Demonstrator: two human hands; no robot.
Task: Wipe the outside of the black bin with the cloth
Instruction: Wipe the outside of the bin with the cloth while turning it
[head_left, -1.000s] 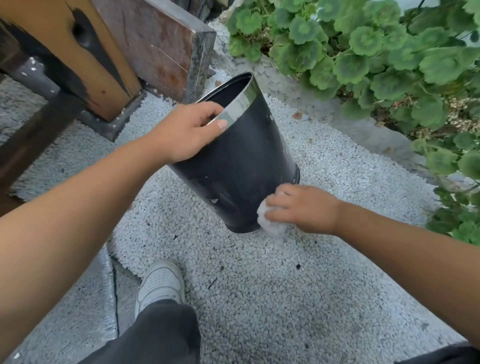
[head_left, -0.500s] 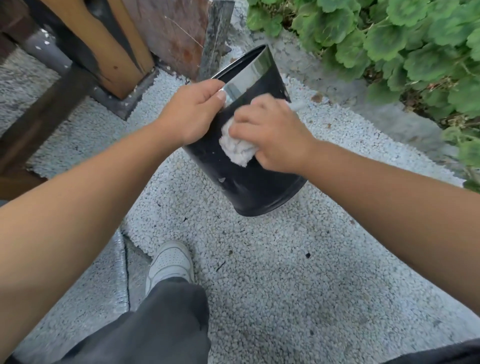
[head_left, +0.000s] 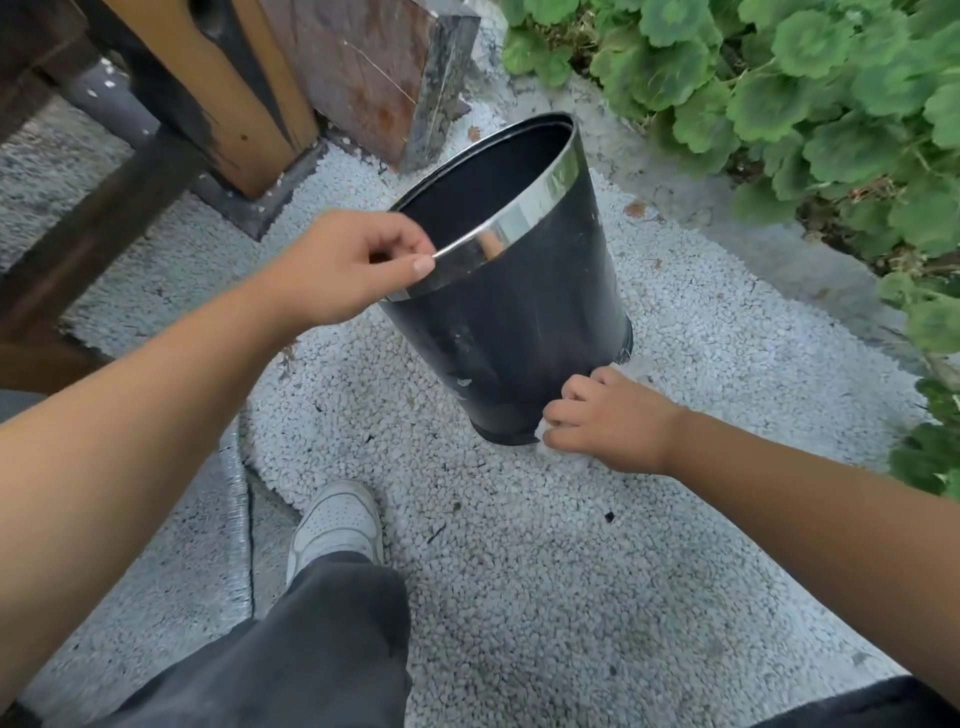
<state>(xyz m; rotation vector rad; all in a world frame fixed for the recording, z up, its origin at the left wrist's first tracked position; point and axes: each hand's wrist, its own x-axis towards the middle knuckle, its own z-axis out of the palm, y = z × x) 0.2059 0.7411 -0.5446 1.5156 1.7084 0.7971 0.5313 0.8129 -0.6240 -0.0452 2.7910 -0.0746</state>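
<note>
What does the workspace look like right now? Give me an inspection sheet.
Surface: pale pebbled ground, with a few dark specks.
Job's things: black bin with a shiny metal rim band, tilted; white cloth at its base, mostly hidden under the right hand.
Clutter: nothing seen.
Hands: left hand pinches the bin's rim; right hand grips the cloth against the lower wall.
Cables: nothing seen.
Surroundings: green leafy plants to the right, wooden post and rusty slab behind, white shoe below.
</note>
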